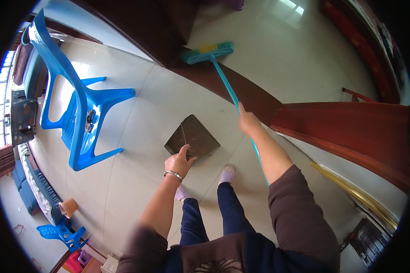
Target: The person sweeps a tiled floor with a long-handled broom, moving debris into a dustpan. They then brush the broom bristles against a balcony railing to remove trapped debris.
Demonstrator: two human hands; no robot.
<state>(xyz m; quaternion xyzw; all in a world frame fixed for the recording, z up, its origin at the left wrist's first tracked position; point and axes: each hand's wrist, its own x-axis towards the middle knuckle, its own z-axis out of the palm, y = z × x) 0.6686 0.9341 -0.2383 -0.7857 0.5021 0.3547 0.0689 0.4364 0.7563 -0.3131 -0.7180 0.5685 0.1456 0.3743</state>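
My right hand (249,123) is wrapped round the turquoise handle of a broom (225,82). The broom's head, with green and yellow bristles, rests at the dark doorway strip ahead. My left hand (178,164), with a bracelet at the wrist, is curled at the near side of a dark, square-sided dustpan (198,139). A thin, light, wire-like handle runs across the dustpan to my fingers, and they close on it. My palm hides part of that grip. Just behind the dustpan are my feet in pale socks.
A blue plastic chair (84,109) stands at the left with a small dark item on its seat. An open reddish-brown door (346,141) is at the right. Farther left are a sofa (38,186), an orange bin (68,208) and a small blue chair (61,233).
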